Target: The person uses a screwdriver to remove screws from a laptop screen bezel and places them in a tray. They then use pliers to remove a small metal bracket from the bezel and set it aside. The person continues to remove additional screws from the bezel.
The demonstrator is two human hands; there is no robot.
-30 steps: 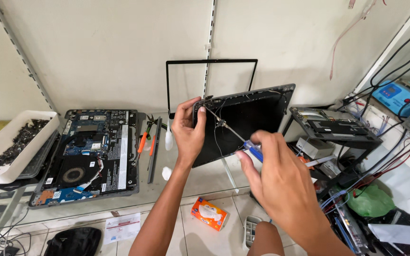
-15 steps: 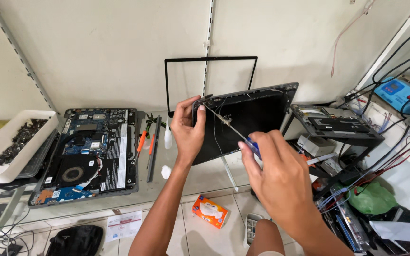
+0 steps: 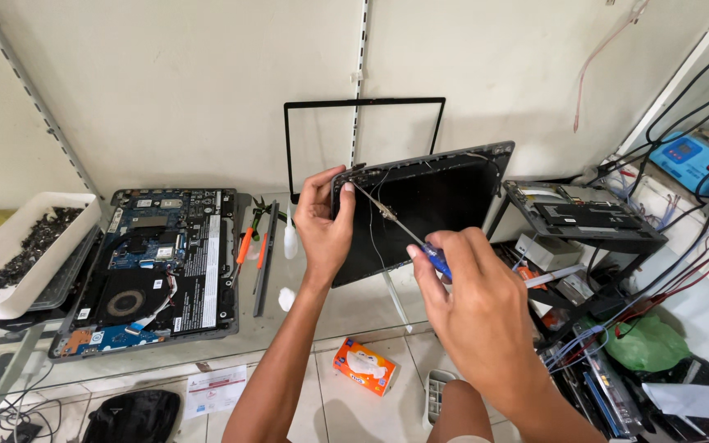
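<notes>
My left hand (image 3: 322, 223) grips the upper left corner of a dark laptop lid panel (image 3: 445, 201), holding it tilted up off the glass bench. My right hand (image 3: 478, 308) holds a blue-handled screwdriver (image 3: 408, 234). Its metal tip points at the lid's top left corner, close to my left thumb. Thin cables run along the inside of the lid.
An opened laptop base (image 3: 153, 267) with fan and board exposed lies on the left. A white tray of screws (image 3: 22, 250) stands further left. Orange and green tools (image 3: 256, 238) lie between. A black bezel frame (image 3: 363, 139) leans on the wall. Gear and cables crowd the right.
The lid has been tipped slightly more upright and the screwdriver tip has stayed at its top left corner. My right hand has shifted a little toward the lid.
</notes>
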